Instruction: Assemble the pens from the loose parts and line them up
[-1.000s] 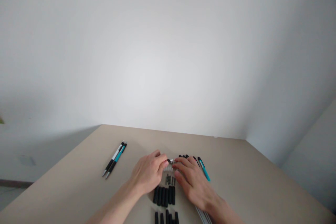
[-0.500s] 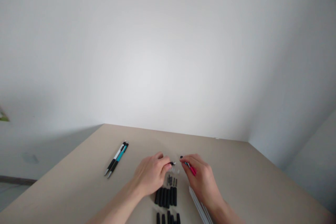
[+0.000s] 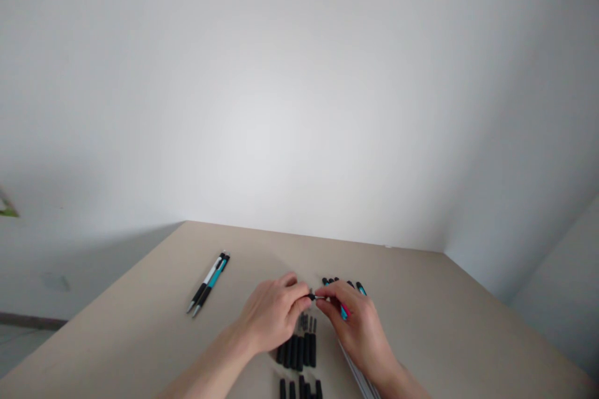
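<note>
My left hand (image 3: 274,315) is closed in a pinch on a small black pen part (image 3: 311,296) above the table. My right hand (image 3: 358,324) is closed on a pink and teal pen barrel (image 3: 345,311), its fingertips meeting the left hand's at the small part. Just beyond the right hand lie pen tops (image 3: 333,280) with black ends. Under my hands sits a row of black grip sleeves (image 3: 296,351), with tiny dark parts (image 3: 306,323) just above them.
Two finished pens (image 3: 209,282), one white and one teal, lie side by side at the left on the beige table (image 3: 140,324). More black sleeves (image 3: 299,388) and thin white refills (image 3: 360,380) sit at the near edge. A white wall stands behind.
My right hand lifted a pink and teal barrel from the pens on the right, drew back, then brought it to the small part held in my left hand.
</note>
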Demonstrator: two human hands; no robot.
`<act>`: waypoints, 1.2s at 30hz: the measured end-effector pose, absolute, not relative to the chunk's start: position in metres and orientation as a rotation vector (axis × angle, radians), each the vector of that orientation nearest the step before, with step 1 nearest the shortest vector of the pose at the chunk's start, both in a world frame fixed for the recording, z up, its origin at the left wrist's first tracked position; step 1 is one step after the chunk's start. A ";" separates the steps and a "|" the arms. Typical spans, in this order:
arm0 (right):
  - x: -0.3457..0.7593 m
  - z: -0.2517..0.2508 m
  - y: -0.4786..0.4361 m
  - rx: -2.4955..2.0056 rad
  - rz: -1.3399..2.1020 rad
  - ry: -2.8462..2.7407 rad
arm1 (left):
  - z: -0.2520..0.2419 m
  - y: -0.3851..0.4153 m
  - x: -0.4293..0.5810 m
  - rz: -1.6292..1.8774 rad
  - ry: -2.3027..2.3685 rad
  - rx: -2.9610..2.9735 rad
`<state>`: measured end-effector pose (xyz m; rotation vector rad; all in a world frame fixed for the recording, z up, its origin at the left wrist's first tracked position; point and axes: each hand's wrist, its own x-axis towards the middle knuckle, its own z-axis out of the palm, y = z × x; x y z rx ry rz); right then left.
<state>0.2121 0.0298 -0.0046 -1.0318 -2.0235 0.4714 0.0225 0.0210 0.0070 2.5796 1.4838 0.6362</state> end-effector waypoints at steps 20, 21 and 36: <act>0.213 -0.004 0.028 -1.130 0.373 -2.242 | 0.003 0.023 0.024 0.883 1.232 2.649; 0.212 -0.004 0.028 -1.134 0.378 -2.239 | 0.003 0.023 0.025 0.916 1.235 2.641; 0.213 -0.007 0.028 -1.127 0.373 -2.215 | 0.005 0.023 0.027 0.953 1.204 2.691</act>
